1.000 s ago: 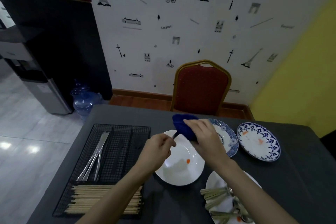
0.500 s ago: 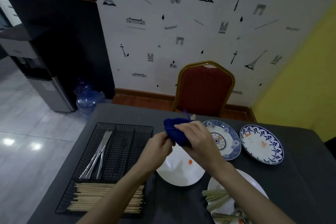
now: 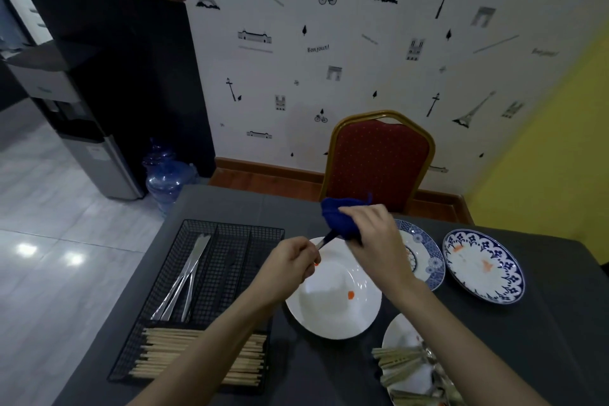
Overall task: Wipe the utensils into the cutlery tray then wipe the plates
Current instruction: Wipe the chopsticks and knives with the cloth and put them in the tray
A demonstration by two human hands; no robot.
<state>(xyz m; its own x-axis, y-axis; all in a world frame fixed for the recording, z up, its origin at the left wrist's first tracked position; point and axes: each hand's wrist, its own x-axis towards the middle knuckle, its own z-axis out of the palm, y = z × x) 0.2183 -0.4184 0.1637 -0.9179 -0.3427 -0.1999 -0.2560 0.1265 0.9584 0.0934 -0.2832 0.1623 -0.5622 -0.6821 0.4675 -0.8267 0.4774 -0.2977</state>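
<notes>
left hand (image 3: 290, 260) fingers pinch a utensil (image 3: 324, 240) handle, its far end buried in the blue cloth (image 3: 339, 219) that the right hand (image 3: 372, 234) fingers clutch. both are above the white plate (image 3: 333, 303). cutlery tray (image 3: 211, 277) sits on the bench left of the fingers.

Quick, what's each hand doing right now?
Left hand: pinching a utensil by its handle.
Right hand: gripping the blue cloth around it.
</notes>
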